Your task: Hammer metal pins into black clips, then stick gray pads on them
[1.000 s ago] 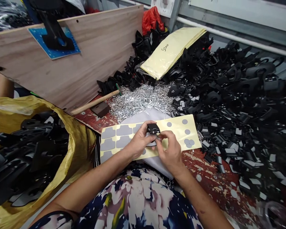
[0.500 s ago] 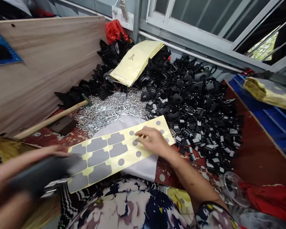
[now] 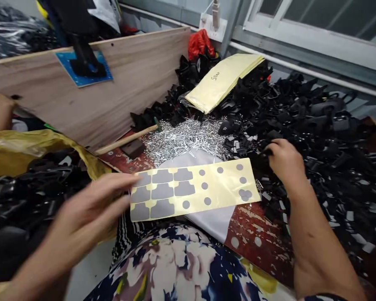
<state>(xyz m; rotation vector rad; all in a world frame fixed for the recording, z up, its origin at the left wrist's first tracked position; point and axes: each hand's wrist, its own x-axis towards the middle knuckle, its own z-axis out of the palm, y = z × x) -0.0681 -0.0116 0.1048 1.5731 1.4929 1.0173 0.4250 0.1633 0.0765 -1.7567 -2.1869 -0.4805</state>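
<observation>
A yellow backing sheet [image 3: 225, 188] with grey die-cut stickers [image 3: 162, 191] and round grey dots lies over a pale grey cloth [image 3: 217, 223] in front of me. My left hand [image 3: 87, 209], slightly blurred, is at the sheet's left end. Its fingers are stretched out and the fingertips overlap the top left sticker; whether they press on it I cannot tell. Beyond the sheet's right end, my right hand [image 3: 286, 161] reaches into the heap of black plastic parts [image 3: 319, 142]. Its fingers are bent round a dark part, mostly hidden.
Silver rivet-like pins [image 3: 184, 136] are piled behind the sheet, beside a wooden-handled hammer [image 3: 128, 140]. A yellow paper stack [image 3: 224, 79] rests on the heap. At left stand a yellow sack [image 3: 34, 144] of black parts and a wooden board [image 3: 138, 71]. Another person's arm [image 3: 0, 108] shows far left.
My left hand has let go of a dark part and come to the sheet's left end. My right hand has moved from the dots to the black heap. The view has swung left.
</observation>
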